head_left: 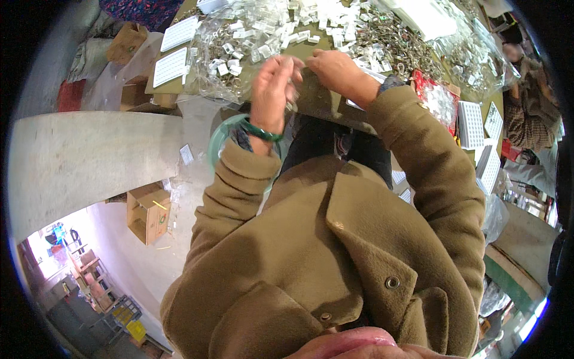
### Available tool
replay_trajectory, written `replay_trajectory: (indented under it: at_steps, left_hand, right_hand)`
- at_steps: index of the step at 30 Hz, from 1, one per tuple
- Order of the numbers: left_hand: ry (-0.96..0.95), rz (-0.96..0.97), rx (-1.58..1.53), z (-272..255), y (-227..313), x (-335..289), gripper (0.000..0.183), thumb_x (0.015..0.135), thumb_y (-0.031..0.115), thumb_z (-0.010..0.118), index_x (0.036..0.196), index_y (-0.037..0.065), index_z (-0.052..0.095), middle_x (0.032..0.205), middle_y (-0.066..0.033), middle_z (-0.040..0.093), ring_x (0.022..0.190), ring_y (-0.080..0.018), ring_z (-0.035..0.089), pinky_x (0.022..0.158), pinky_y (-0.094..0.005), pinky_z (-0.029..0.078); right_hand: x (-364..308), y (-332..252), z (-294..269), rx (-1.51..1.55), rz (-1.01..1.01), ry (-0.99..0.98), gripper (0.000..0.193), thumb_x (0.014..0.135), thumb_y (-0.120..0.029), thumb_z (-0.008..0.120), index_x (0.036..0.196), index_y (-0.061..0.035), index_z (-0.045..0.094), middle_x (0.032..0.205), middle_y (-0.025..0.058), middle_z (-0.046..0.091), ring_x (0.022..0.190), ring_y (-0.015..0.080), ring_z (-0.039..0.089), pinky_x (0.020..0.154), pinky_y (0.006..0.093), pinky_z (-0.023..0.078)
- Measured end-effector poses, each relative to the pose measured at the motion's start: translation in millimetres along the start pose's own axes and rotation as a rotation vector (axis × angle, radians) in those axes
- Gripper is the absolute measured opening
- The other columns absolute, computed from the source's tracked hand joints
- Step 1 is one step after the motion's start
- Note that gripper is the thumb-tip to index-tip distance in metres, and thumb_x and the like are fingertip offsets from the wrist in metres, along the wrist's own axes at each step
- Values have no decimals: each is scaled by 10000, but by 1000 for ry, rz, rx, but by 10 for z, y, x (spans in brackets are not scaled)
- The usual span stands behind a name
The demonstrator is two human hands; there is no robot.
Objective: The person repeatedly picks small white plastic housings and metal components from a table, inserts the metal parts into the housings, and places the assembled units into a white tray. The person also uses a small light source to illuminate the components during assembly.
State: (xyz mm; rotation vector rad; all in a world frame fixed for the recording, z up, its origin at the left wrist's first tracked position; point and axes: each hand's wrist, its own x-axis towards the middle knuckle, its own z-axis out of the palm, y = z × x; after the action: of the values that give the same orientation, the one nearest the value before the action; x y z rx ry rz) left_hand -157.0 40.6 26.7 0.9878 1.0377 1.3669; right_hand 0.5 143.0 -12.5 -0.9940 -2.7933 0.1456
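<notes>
My left hand (275,90), with a green bangle (263,131) at its wrist, is raised over the near edge of the table (317,96). Its fingers are curled and slightly blurred; whatever they hold is too small to make out. Close by on the right, my right hand (336,70) has its fingertips pinched together just above the tabletop, and I cannot tell what is between them. Beyond both hands lies a spread of small clear plastic cases (302,37). To their right is a heap of small metal pieces (391,39).
White gridded trays (170,67) lie at the table's left, and more white trays (470,124) stand at its right beside a red-edged bag (436,99). Below sits a green basin (221,140). An open cardboard box (149,212) rests on the floor. Another person (532,96) is at far right.
</notes>
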Motion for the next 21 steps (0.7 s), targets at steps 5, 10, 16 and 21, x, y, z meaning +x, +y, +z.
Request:
replay_trajectory:
  at_steps: [5,10,16,21]
  left_hand:
    - [480,1068,1502,-320,208,622,240,862,158,568,1043,17,638,955,-124,644,904,-287,599,827,-377,476]
    - [74,597,640,32,-80,324,290,902,75,547,1181,38,618,1153,-126,623,1083,-210,568,935,-325,442]
    - [-151,113,-1,499,-243,-11,317,937,187,570,1154,-44,576,967,-93,652,926,-146,602,852,-297,471]
    - [-302,-246,-217,552,-147,-113,156,943,190,553,892,46,584,680,20,556,706,-97,588,741,-236,487]
  right_hand:
    - [-135,29,-276,140,-37,229,159,819,-77,531,941,-38,626,879,161,631,807,338,643,682,418,527]
    - [-363,-72,-605,399,82,466,192,836,-45,548,1009,-44,632,879,148,654,775,316,650,674,383,523]
    - [-783,-250,-761,999,377,396,221,849,-51,581,1053,-37,666,812,95,685,688,140,644,595,265,515]
    - [-1058,-305,-749,1157,401,435,189,879,-73,601,1044,-29,683,900,39,672,713,65,601,605,212,502]
